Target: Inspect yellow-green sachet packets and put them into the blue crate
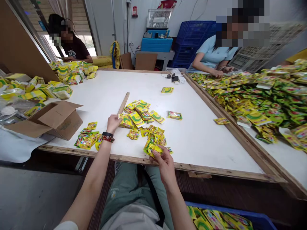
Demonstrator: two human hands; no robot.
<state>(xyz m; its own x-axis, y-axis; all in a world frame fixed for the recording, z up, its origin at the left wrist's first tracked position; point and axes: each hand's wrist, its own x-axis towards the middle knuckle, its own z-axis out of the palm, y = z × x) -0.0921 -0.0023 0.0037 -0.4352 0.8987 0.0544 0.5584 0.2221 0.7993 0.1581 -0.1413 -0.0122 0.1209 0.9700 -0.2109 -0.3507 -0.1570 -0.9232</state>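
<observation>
Head view: at twelve o'clock on the white table (pixel 203 143), the right hand (pixel 165 166) pinches yellow foil sachets (pixel 153 149) at the pile's near edge, within easy reach; the left hand (pixel 112 124), fingers together, meets a wooden strip (pixel 124 103), grip unclear.

The right hand (pixel 165 167) could pass over the white table (pixel 199 140) beyond the sachets (pixel 141 116), while the cardboard box (pixel 57 119) blocks the left hand (pixel 112 124).
</observation>
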